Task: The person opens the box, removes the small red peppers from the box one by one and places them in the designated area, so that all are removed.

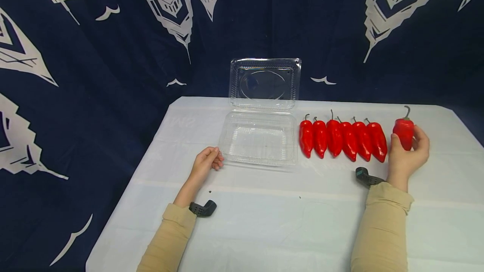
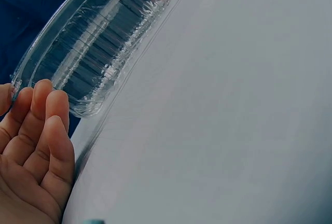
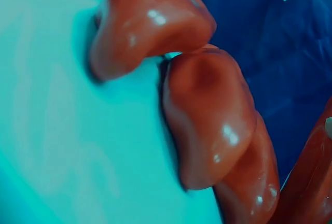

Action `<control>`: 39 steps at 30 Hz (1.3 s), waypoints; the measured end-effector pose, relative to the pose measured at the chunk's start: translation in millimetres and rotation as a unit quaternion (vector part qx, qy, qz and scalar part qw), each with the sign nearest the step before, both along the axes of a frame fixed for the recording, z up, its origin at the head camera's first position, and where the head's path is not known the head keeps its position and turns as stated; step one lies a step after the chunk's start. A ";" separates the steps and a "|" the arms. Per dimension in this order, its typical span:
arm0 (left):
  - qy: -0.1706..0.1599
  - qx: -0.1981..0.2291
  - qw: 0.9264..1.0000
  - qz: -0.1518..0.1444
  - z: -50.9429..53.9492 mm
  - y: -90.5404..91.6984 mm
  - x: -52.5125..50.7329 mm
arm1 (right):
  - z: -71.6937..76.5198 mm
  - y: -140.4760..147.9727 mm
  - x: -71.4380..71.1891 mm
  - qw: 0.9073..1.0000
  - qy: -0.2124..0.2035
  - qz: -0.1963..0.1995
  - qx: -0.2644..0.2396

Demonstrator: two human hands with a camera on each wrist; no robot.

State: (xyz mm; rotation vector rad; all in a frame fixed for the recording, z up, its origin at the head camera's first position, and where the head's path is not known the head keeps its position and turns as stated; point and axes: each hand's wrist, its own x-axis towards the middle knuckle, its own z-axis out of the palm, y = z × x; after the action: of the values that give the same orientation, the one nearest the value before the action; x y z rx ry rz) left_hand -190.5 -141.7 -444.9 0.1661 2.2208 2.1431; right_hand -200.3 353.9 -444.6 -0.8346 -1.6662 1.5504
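A clear plastic clamshell container stands with its lid raised at the back. My left hand is at its front left corner; in the left wrist view the thumb and index finger pinch the rim. Off to the right, my right hand grips a red pepper, its curved stem pointing up. Only part of that pepper shows at the right wrist view's edge. Several more red peppers lie side by side between the container and my right hand, stems toward the back.
A white-covered table carries everything, with a dark blue patterned cloth hanging behind it. Small dark specks dot the tabletop near the front. Each wrist wears a black device, such as the one on the left.
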 end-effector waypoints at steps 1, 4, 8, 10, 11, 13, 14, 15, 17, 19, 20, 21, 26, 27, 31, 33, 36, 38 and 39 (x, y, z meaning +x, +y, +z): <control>0.000 0.000 1.000 0.001 0.2 0.0 0.1 | 0.5 -0.8 0.3 1.000 -0.006 -0.002 0.005; 0.000 -0.001 1.000 0.001 0.7 0.2 0.5 | -3.5 2.1 -1.5 1.000 -0.002 0.000 -0.018; 0.001 0.001 1.000 0.001 0.4 0.2 0.6 | -6.1 2.9 -1.6 0.999 -0.005 0.004 -0.043; 0.001 0.003 1.000 0.000 0.1 0.1 0.3 | -2.9 -0.6 0.9 0.999 -0.013 0.009 -0.051; 0.002 0.004 1.000 0.000 0.0 0.1 0.2 | -3.5 -0.7 0.9 0.998 -0.019 0.011 -0.052; 0.001 0.005 1.000 -0.001 -0.6 0.0 0.0 | -4.0 -1.0 0.7 0.998 -0.031 0.014 -0.059; 0.002 0.005 1.000 -0.001 -0.6 0.0 0.1 | -4.4 -0.9 0.3 0.997 -0.038 0.014 -0.062; 0.002 0.005 1.000 -0.001 -1.0 -0.1 -0.1 | -4.9 -0.7 0.0 0.997 -0.042 0.014 -0.065; 0.003 0.004 1.000 -0.001 -1.3 -0.1 -0.1 | -5.9 -0.1 -1.0 0.996 -0.050 0.013 -0.067; 0.004 0.004 1.000 -0.001 -1.3 0.0 0.1 | -7.0 0.5 -1.7 0.996 -0.055 0.011 -0.070; 0.005 0.003 1.000 -0.001 -1.3 0.0 0.1 | -7.6 0.8 -2.2 0.996 -0.057 0.010 -0.072; 0.005 0.003 1.000 -0.001 -1.4 0.0 0.2 | -8.1 1.3 -2.7 0.996 -0.055 0.009 -0.074; 0.003 0.001 1.000 0.001 -1.4 0.1 0.2 | -9.8 2.7 -4.3 0.994 -0.046 0.001 -0.096; 0.002 0.000 1.000 0.002 -1.5 0.1 0.1 | -10.1 3.0 -4.4 0.994 -0.045 0.000 -0.100; 0.001 0.000 1.000 0.002 -2.0 -0.3 0.0 | -11.5 3.5 -4.4 0.993 -0.046 -0.001 -0.107; 0.001 0.001 1.000 0.001 -2.3 -0.5 0.0 | -12.2 4.0 -4.6 0.993 -0.047 0.000 -0.108; 0.004 0.001 1.000 0.000 -2.4 -0.5 0.2 | -13.1 4.8 -5.2 0.994 -0.051 0.002 -0.101; 0.006 0.001 1.000 -0.001 -2.4 -0.5 0.3 | -13.5 5.2 -5.7 0.994 -0.051 0.003 -0.097; 0.007 0.001 1.000 -0.002 -2.4 -0.6 0.2 | -13.7 5.3 -6.0 0.994 -0.054 0.003 -0.092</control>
State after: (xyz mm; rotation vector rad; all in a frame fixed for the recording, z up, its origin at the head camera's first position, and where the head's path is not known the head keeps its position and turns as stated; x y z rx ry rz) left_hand -190.3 -142.3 -447.3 0.1848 2.2248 2.1490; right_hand -206.4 359.2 -458.3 -1.0262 -1.6181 1.7095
